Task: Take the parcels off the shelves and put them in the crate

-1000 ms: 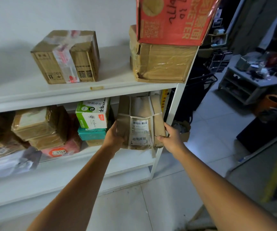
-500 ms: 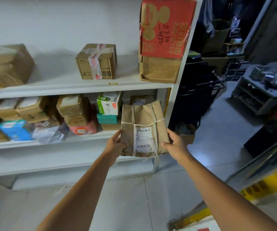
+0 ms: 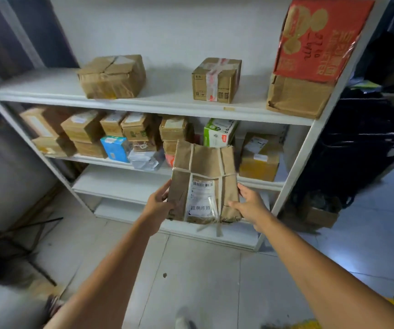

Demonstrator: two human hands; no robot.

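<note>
**Left hand** (image 3: 158, 206): fingers (image 3: 165, 189) curled round the left edge of the parcel.

**Right hand** (image 3: 250, 206): clasped on the right edge.

**Brown paper parcel** (image 3: 204, 172): taped crosswise, white label facing the person, held in the air between both sets of fingers, off the shelves.

**Middle shelf** (image 3: 101, 160): just beyond the fingers, packed with small boxes.

**Top shelf** (image 3: 143, 106): farther off, above the fingers. A taped cardboard box (image 3: 216, 80) is kept there, and a red carton (image 3: 319, 39) is stacked on a brown box (image 3: 298, 98).

White shelving (image 3: 167, 108), three brown boxes (image 3: 216, 79) on top board, red carton (image 3: 314, 39) atop rightmost, packed parcels (image 3: 84, 131) below
</note>
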